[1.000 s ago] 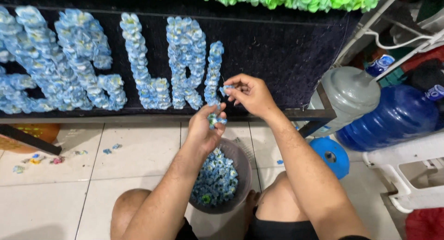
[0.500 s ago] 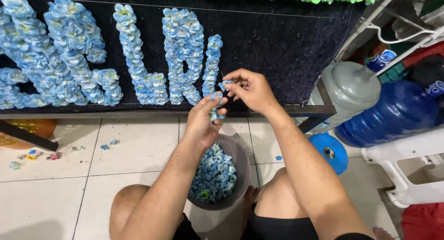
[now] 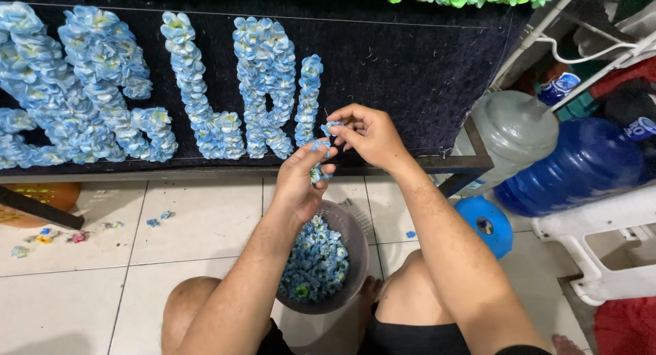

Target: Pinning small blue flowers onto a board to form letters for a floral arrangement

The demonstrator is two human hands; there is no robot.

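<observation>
Right hand (image 3: pixel 369 133): raised in front of the dark board (image 3: pixel 424 61), thumb and forefinger pinched shut on one small blue flower (image 3: pixel 331 127). From my feed the other fingers curl loosely behind it.
Left hand (image 3: pixel 301 181): just below and left of the right, fingers folded around a small cluster of blue flowers (image 3: pixel 318 157); a few petals poke out between thumb and forefinger.
Gap between hands: near, fingertips almost meeting; I cannot tell if they touch.
Flower letters (image 3: pixel 266 88): rows of pale blue flowers fixed to the board; the nearest narrow column (image 3: pixel 309 95) ends right beside the pinched flower.
Basket (image 3: pixel 355 249): grey, round, on the tiled floor (image 3: pixel 205 218) between the knees, holding a heap of blue flowers.
Strays: a few blue and coloured bits lie on the tiles at left (image 3: pixel 157 220).
Right side: grey jug (image 3: pixel 509 133), blue water bottle (image 3: pixel 581 167) and a blue lid (image 3: pixel 486 225), well apart from the hands.
Risk, slip: I judge the pinch is on a small soft piece; easing the fingertips could drop it to the tiles rather than into the basket.
Risk, spill: the left hand's bundle looks loosely packed; opening that fist to help could shed several flowers.
Risk, knock: a hand brushing the narrow column could loosen flowers already seated there.
Risk, basket: a knee shift could tip it.
</observation>
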